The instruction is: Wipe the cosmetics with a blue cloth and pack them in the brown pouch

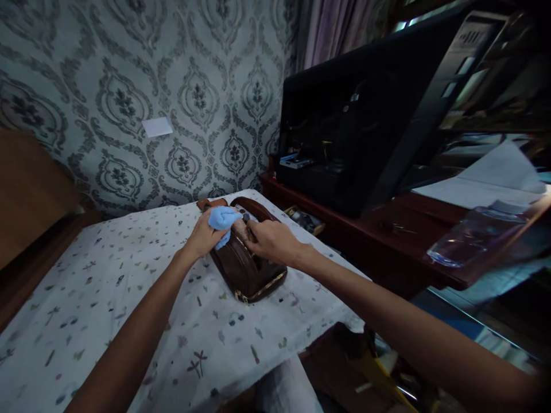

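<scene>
A dark brown leather handbag [235,264] with gold zips lies on the cloth-covered table. My left hand [202,236] is closed around a light blue cloth [224,218], which rests against the bag's upper left side. On the bag's other side, my right hand [271,241] grips the edge of its zipped opening, with fingers curled at the zip. Part of a lighter lining shows between the two hands. The bag's curved handle [253,207] stands behind them.
A white tablecloth [129,287] with small printed motifs covers the table. To the right, a dark red desk [413,246] carries a black computer case [344,126], papers [482,178] and a clear plastic bottle [469,236]. A brown box [34,189] stands at left.
</scene>
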The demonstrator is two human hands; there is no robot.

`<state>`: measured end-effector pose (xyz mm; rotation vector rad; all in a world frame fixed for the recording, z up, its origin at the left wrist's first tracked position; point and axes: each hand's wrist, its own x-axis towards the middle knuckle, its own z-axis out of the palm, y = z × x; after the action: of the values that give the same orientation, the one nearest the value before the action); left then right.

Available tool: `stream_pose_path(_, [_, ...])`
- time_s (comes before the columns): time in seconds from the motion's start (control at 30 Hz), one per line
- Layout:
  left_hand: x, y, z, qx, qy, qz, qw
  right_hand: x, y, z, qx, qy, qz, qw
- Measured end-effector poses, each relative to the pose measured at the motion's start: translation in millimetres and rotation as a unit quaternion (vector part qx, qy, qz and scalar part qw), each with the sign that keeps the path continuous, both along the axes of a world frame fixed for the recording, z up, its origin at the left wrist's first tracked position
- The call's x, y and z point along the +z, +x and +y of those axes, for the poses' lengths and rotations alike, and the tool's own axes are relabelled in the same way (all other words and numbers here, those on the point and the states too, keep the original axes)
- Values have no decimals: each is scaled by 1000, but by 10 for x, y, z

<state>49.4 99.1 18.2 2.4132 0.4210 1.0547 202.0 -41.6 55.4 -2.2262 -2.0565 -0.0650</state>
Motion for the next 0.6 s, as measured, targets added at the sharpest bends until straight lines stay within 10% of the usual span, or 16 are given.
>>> stream_pose_path(0.6, [-298, -13, 131, 167, -192, -226, 940, -7, 93, 263, 131, 14, 97, 987])
